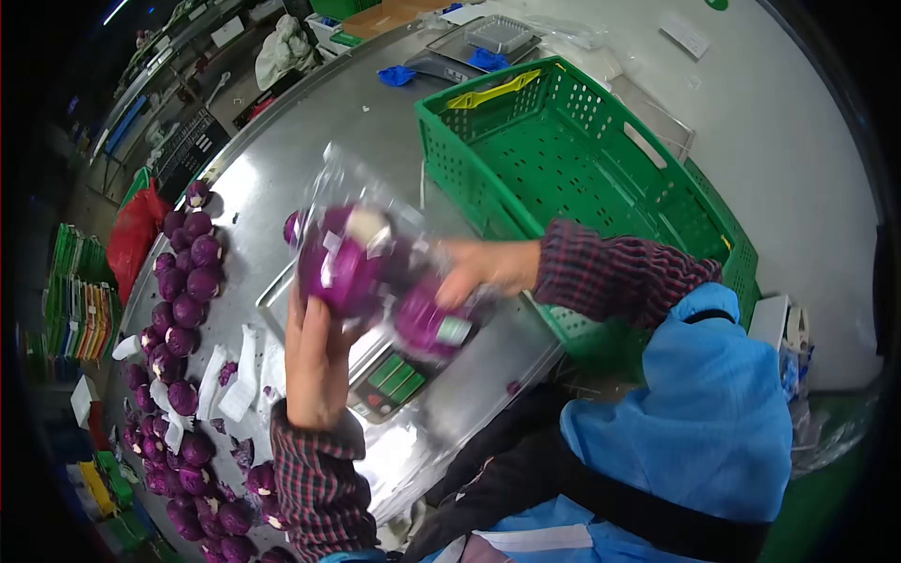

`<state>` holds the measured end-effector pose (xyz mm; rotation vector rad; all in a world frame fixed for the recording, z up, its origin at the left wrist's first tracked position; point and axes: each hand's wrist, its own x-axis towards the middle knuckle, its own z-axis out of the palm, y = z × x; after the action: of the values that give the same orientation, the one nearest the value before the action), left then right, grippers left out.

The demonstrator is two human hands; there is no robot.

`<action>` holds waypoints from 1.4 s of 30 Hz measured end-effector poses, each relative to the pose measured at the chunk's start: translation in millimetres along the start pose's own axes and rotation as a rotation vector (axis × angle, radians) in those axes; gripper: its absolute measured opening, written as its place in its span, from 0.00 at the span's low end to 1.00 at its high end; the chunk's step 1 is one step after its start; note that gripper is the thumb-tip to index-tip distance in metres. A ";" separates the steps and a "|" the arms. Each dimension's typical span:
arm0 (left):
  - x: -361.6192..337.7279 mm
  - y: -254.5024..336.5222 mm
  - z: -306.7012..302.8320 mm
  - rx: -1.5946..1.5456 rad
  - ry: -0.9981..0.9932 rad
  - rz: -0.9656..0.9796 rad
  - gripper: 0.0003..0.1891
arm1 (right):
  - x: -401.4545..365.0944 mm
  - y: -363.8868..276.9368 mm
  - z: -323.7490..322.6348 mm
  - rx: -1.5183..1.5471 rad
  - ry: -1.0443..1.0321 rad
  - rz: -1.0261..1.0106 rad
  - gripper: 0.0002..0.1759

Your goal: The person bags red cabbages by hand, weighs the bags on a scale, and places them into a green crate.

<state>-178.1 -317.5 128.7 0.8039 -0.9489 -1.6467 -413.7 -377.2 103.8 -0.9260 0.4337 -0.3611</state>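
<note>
While holding a clear bag [349, 178] of purple cabbages [343, 274] above the scale [394, 378], grasps it at seven o'clock with curved left fingers [315, 324] and pinches it at three o'clock with right fingers [459, 284], near the green crate [488, 202] at two o'clock.

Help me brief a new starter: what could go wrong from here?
1. The clear bag of purple heads, held between the left hand and right hand, might slip and land on the scale beneath.
2. The bag looks thin, so the bulky heads could split it.
3. The left sleeve is near loose purple heads piled towards the table's edge; a knock might send some rolling off.
</note>
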 end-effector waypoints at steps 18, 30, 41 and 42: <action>-137.1 -119.7 -98.8 0.401 0.664 -0.339 0.11 | -150.0 0.9 -424.1 -0.051 0.978 0.171 0.30; -294.1 -189.5 -236.7 1.365 0.478 -0.428 0.18 | 107.1 -88.5 -214.4 -1.501 0.753 -0.467 0.28; -308.3 -193.8 -223.7 1.416 0.661 -0.197 0.07 | 386.1 50.4 -168.3 -1.375 0.362 0.098 0.47; -309.0 -189.0 -220.5 1.331 0.717 -0.166 0.09 | 388.2 51.0 -169.3 -1.296 0.352 0.089 0.46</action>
<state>6.3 -31.7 -124.5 2.1930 -1.3832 -0.5131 -161.2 -649.6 -105.9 -2.1009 1.0789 -0.1202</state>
